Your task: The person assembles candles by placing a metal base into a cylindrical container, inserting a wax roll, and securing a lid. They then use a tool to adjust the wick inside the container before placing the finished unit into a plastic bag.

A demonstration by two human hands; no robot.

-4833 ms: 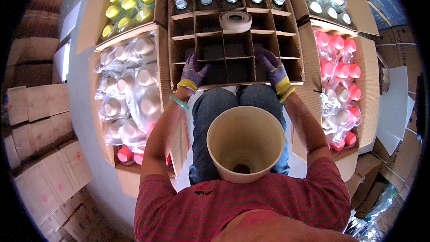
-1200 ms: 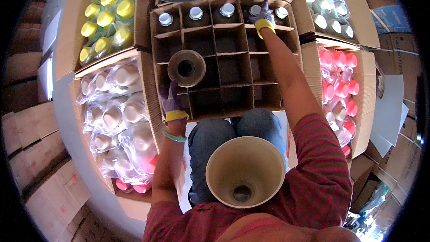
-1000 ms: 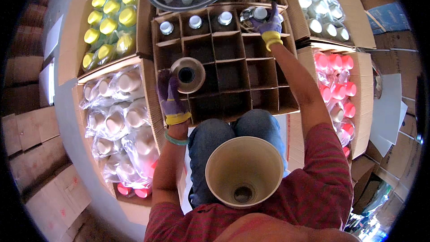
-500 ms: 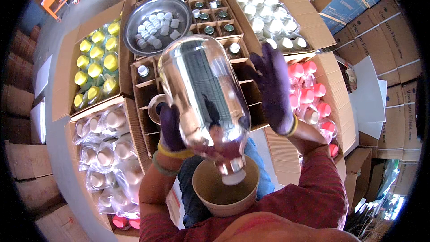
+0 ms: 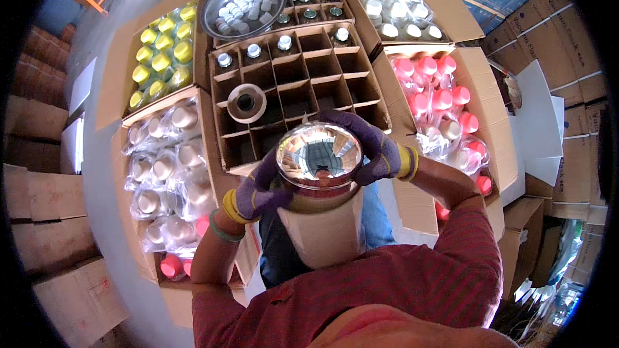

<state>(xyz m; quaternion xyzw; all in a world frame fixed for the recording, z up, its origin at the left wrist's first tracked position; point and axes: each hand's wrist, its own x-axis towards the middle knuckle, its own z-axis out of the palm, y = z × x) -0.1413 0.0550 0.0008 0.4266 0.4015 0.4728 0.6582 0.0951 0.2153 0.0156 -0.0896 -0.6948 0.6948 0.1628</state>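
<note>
A mirrored silver flask liner point(image 5: 319, 158) stands base-up in a beige round tub point(image 5: 325, 229) between my knees. Its neck is hidden inside the tub. My left hand point(image 5: 258, 187), in a purple glove with a yellow cuff, is curled against the liner's left side near the tub's rim. My right hand point(image 5: 371, 145), gloved the same way, curves around the far right side of the liner. Just beyond is a divided carton point(image 5: 303, 171). A pale ring point(image 5: 247, 119) with a dark centre rests over its dividers, and several white-capped necks stand in its far row.
A metal basin point(image 5: 277, 22) of white caps sits on the far cells. Open cartons hold yellow-capped bottles point(image 5: 161, 61) and plastic-wrapped beige-topped bottles point(image 5: 163, 167) at left, white-topped point(image 5: 390, 31) and pink-topped bottles point(image 5: 442, 99) at right. Stacked boxes point(image 5: 535, 32) stand farther right.
The liner has gone from tilted above the tub to base-up with its neck down inside it. My right hand, spread apart from the liner before, now touches it.
</note>
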